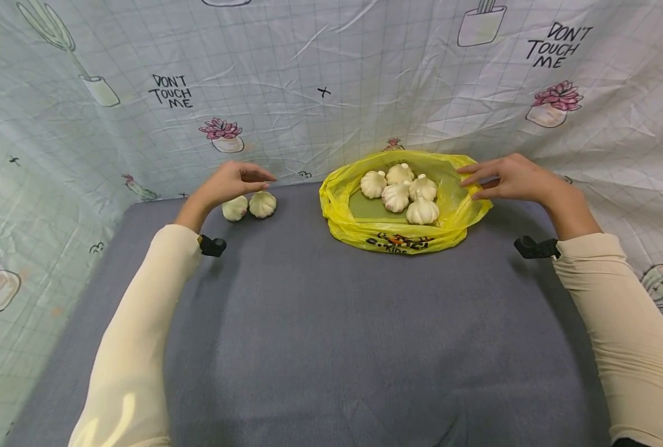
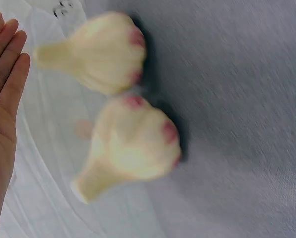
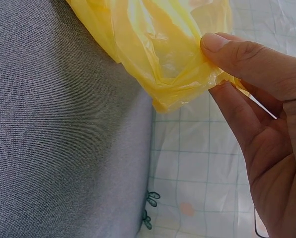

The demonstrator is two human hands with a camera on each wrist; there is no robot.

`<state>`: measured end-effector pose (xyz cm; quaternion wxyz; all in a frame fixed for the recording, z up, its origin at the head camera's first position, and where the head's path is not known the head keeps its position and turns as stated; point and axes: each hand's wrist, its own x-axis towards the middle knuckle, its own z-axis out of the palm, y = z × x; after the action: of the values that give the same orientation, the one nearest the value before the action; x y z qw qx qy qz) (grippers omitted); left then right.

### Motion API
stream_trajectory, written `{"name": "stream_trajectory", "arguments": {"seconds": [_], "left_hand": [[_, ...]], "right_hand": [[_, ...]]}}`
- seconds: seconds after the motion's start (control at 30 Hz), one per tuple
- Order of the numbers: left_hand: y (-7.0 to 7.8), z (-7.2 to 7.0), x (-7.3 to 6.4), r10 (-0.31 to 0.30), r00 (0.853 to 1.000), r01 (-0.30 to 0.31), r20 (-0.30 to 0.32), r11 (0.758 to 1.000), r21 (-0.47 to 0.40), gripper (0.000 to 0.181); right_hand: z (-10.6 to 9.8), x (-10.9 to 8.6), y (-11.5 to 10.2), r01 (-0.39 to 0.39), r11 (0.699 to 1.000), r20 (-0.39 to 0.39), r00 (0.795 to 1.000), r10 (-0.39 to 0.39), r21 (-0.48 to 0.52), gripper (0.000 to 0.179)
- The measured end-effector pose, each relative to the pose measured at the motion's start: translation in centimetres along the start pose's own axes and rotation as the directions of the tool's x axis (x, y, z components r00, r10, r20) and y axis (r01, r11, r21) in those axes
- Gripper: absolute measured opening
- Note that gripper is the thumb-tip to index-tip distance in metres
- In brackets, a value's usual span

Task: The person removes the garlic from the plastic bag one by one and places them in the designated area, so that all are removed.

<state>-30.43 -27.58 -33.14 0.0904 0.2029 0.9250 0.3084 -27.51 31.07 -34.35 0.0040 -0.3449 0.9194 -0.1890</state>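
Note:
My right hand pinches the right rim of a yellow plastic bag between thumb and fingers. In the right wrist view the bag's thin film bunches at the thumb. Several garlic bulbs lie inside the wide-mouthed bag on a greenish flat base. Over on the left, my left hand hovers just above two more garlic bulbs, one on the left and one on the right. Its fingers are extended and hold nothing. The left wrist view shows those bulbs, blurred and side by side, apart from the palm.
A grey cloth covers the table. Behind it and along the sides hangs a white curtain printed with cactus pots and lettering. The bag stands close to the table's back edge.

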Motion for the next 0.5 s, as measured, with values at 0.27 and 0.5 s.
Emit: {"name": "stream_trajectory", "arguments": {"seconds": [0.27, 0.5], "left_hand": [[2.2, 0.8, 0.8, 0.046, 0.998, -0.045, 0.035, 0.999, -0.018, 0.030], [3.7, 1.9, 1.8, 0.090, 0.994, -0.088, 0.060, 0.996, -0.033, 0.030]], "right_hand": [[0.0, 0.0, -0.1, 0.002, 1.000, -0.003, 1.000, -0.002, 0.011, 0.032], [0.0, -0.1, -0.1, 0.002, 1.000, -0.005, 1.000, -0.002, 0.001, 0.032]]}}
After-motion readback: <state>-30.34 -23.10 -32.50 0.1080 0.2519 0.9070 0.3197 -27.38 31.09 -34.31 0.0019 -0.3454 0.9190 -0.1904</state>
